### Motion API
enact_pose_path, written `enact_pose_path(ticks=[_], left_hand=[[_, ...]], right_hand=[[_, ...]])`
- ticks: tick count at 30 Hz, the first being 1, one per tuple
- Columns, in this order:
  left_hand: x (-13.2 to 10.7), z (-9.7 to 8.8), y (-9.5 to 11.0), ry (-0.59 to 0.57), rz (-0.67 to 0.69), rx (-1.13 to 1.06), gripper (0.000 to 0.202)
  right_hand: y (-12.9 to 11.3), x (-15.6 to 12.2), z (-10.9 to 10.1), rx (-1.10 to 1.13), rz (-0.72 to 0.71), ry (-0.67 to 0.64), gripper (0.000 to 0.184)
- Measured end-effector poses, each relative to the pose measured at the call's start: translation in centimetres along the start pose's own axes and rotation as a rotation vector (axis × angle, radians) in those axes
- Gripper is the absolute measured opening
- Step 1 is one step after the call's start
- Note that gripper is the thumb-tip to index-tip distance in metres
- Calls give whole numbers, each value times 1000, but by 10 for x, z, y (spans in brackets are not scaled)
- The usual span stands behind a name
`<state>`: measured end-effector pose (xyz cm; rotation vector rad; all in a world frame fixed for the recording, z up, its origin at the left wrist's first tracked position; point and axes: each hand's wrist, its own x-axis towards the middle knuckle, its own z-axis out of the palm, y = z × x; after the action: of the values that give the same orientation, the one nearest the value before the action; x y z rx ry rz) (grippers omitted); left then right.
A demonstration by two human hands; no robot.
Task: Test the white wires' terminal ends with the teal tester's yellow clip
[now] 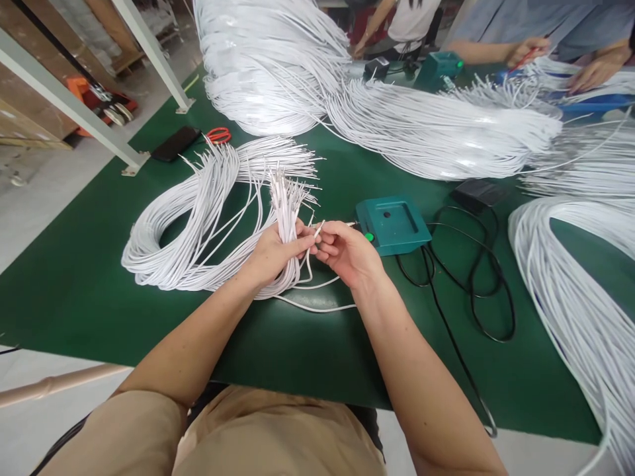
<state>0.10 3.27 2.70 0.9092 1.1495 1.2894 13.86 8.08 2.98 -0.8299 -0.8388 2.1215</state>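
My left hand is closed around a bundle of white cables, whose cut ends point up and away from me. Between the fingertips of both hands is the end of one single white cable. My right hand pinches at that end from the right, its other fingers curled. From my left hand the bundle runs back into a coil of white cables lying on the left of the table. Just beyond my right hand sits a small teal device with a lit green button, partly behind the fingers.
Large piles of white cable fill the far side of the green table; another coil lies right. Black cords trail from the device. A phone and red-handled scissors lie back left. A co-worker's hands work opposite.
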Motion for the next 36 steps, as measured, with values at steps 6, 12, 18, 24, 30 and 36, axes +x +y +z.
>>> enact_pose_path(ticks=[6, 12, 18, 24, 30, 36], left_hand=[[0, -3, 0, -76, -13, -26, 41], [-1, -6, -1, -165, -2, 36, 37], [1, -9, 0, -179, -6, 17, 40], [1, -11, 0, -170, -11, -20, 41], [3, -13, 0, -155, -19, -64, 39], [3, -14, 0, -138, -19, -74, 38]], right_hand=[[-5, -4, 3, -52, -101, 65, 14], [-5, -4, 2, -142, -108, -79, 34], [-4, -3, -3, -23, -25, -163, 39], [-2, -4, -4, 0, -13, -173, 37], [-2, -2, -6, -31, -79, -171, 26], [-9, -9, -2, -157, -163, -33, 19]])
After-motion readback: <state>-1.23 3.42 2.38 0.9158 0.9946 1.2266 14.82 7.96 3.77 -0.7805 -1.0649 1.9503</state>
